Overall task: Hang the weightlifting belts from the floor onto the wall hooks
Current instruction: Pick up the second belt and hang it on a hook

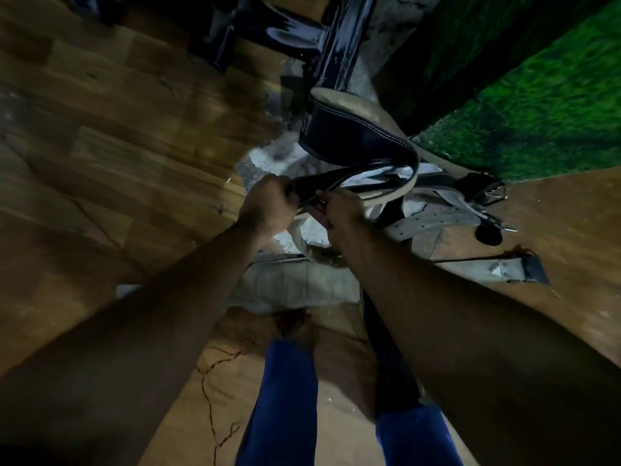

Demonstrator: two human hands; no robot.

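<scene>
A dark blue weightlifting belt with white stitching and a pale inner lining curls up in front of me above the floor. My left hand grips its narrow strap end. My right hand pinches the same strap just to the right. Under it on the floor lies a grey belt with rows of holes, and a dark buckle end with metal prongs sits further right. No wall hook is in sight.
A glossy dark metal frame stands just beyond the belts. Green turf covers the floor at upper right, wood-pattern flooring the left. Torn flooring and grey concrete lie below my hands. My blue trouser legs are at the bottom.
</scene>
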